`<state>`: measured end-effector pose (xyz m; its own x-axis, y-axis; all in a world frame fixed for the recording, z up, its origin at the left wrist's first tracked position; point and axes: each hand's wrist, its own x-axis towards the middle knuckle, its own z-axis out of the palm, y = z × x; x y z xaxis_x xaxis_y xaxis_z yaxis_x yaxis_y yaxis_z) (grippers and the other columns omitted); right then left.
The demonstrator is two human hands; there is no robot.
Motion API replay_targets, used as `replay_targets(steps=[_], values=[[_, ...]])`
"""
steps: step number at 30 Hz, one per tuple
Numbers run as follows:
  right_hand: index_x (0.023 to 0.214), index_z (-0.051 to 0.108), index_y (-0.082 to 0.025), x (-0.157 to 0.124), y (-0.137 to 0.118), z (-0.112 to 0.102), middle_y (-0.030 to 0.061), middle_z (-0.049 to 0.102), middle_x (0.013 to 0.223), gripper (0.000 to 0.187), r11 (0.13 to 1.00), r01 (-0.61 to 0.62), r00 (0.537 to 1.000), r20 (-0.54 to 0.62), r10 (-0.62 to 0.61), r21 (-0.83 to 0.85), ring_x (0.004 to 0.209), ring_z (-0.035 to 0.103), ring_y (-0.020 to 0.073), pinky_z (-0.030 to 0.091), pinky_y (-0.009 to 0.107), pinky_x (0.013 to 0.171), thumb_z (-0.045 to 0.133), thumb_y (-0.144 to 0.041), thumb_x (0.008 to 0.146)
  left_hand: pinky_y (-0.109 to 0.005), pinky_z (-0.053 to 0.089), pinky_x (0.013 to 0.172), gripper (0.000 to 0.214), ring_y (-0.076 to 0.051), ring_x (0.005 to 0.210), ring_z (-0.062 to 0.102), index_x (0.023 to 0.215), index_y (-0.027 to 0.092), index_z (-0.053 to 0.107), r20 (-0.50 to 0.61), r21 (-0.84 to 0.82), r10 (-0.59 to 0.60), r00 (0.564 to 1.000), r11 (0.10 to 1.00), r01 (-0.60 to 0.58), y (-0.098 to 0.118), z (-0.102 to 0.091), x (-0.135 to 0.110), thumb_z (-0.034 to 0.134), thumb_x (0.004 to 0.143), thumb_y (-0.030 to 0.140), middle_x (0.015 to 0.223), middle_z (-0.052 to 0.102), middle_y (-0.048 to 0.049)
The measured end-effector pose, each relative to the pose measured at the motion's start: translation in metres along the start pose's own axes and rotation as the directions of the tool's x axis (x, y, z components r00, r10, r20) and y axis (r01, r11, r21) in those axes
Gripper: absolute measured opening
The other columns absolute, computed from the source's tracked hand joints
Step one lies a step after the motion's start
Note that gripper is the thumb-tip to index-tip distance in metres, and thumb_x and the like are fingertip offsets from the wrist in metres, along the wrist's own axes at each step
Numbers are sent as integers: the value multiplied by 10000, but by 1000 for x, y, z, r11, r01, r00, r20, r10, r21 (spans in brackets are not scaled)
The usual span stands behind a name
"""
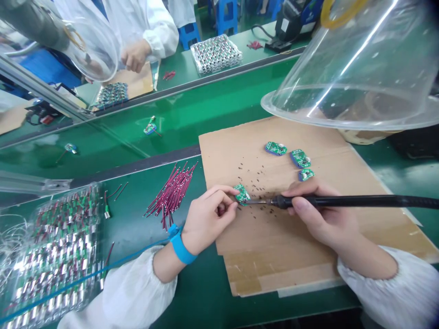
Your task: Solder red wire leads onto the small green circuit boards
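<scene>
My left hand (209,217), with a blue wrist strap, pinches a small green circuit board (242,193) against the cardboard sheet (308,237). A red wire may be held between its fingers. My right hand (322,214) grips a black soldering iron (343,201), its tip touching the board's lower edge. Burn marks dot the cardboard around the board. Three more small green boards (275,148) (300,158) (306,174) lie farther back on the cardboard.
A pile of red wires (173,191) lies left of the cardboard. A clear tray of parts (51,251) sits at the lower left. A clear fume hood (356,68) hangs at upper right. Across the green conveyor belt (178,114) a person in white works by another parts tray (216,54).
</scene>
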<state>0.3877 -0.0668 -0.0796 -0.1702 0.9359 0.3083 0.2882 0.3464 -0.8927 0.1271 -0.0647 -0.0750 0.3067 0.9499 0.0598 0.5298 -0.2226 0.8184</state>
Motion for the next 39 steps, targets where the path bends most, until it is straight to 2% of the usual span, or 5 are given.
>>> replay_targets(steps=[13, 20, 27, 33, 39], values=[[997, 670, -263, -1, 3, 1, -15, 643, 712, 57, 1000, 3, 1000, 8, -3, -21, 595, 617, 133, 489, 266, 564, 634, -245, 956, -201, 449, 585, 161, -40, 597, 504, 763, 172, 592, -28, -21, 20, 999, 1000, -21, -1, 1, 0, 656, 875, 75, 1154, 715, 24], [1004, 667, -266, -3, 4, 1, -14, 637, 699, 57, 999, -27, 999, 20, 28, -27, 579, 621, 136, 453, 257, 501, 638, -248, 958, -204, 450, 584, 162, -42, 596, 505, 761, 170, 586, -27, -22, 19, 999, 1000, -20, -1, 0, 0, 656, 877, 82, 1151, 712, 16], [987, 667, -250, 0, 2, 0, -9, 649, 724, 41, 999, 9, 1000, 22, -8, -32, 612, 620, 127, 492, 259, 580, 637, -249, 959, -199, 447, 586, 157, -41, 603, 510, 767, 170, 587, -17, -26, 14, 1000, 1000, -15, -2, 1, 1, 653, 872, 75, 1161, 710, 19], [997, 669, -259, -4, 4, -1, -14, 640, 694, 46, 999, -32, 999, 27, 33, -30, 578, 618, 129, 440, 248, 490, 649, -250, 956, -203, 446, 590, 164, -44, 609, 512, 759, 171, 584, -12, -19, 17, 1000, 1000, -17, -2, 0, -1, 652, 866, 66, 1162, 711, 23], [1013, 664, -246, -3, 4, 0, -16, 633, 707, 52, 1000, -18, 1000, -7, 18, 4, 606, 612, 125, 491, 263, 587, 632, -237, 973, -203, 444, 585, 166, -43, 604, 507, 763, 174, 583, -11, -28, 17, 1000, 999, -17, -2, -1, -1, 650, 868, 64, 1166, 711, 31]])
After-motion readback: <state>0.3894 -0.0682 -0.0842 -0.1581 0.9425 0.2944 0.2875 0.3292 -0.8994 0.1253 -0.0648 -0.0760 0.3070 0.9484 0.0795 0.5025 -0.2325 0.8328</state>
